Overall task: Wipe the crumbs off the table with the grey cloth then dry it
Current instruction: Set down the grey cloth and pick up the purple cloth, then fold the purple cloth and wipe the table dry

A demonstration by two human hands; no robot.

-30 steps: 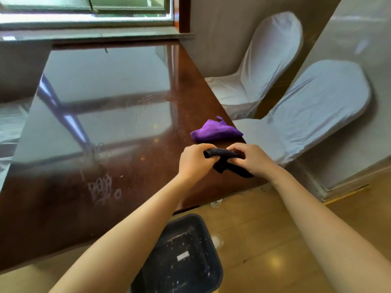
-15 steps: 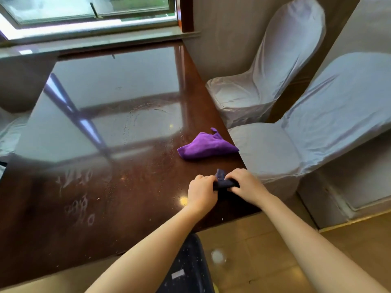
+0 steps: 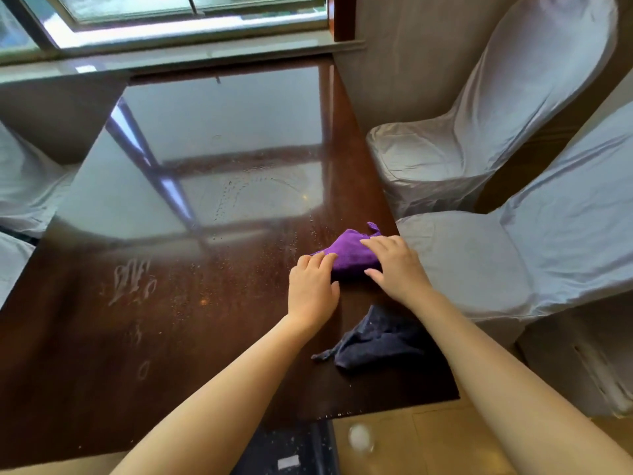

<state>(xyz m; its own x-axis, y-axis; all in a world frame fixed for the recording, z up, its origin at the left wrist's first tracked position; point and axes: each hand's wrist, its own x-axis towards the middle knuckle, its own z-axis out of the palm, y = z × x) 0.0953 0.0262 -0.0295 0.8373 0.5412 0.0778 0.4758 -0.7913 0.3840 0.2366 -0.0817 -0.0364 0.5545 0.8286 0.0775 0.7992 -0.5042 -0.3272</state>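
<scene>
The left hand (image 3: 313, 286) is laid on the near-left edge of the purple cloth (image 3: 349, 253), fingers extended and resting on the fabric; no closed grip is formed. The right hand (image 3: 394, 265) is placed flat on the right side of the same cloth, fingers spread, thumb pointing toward the left hand. Neither hand is clenched; the cloth is pressed or gathered rather than lifted, as far as can be seen.

The purple cloth is bunched near the right edge of the desk (image 3: 171, 337). The grey cloth (image 3: 376, 341) is released and lies crumpled on the desk nearer the person, between the two forearms, close to the near-right corner and apart from both hands.

Across the dark glossy desk, wet streaks and fine droplets are visible, most clearly in the window reflection at the centre and in smears toward the left. Small specks are scattered over the surface; whether these are crumbs or water beads cannot be determined.

Below the near edge of the desk, a dark bin (image 3: 287, 450) with pale specks inside is partly visible on the floor. Covered chairs (image 3: 479, 149) stand to the right.

Assessment: the wiping stage with the grey cloth is judged complete or nearly so, since that cloth is set aside. The drying stage is judged to be starting, with the whole wet surface left to dry.
</scene>
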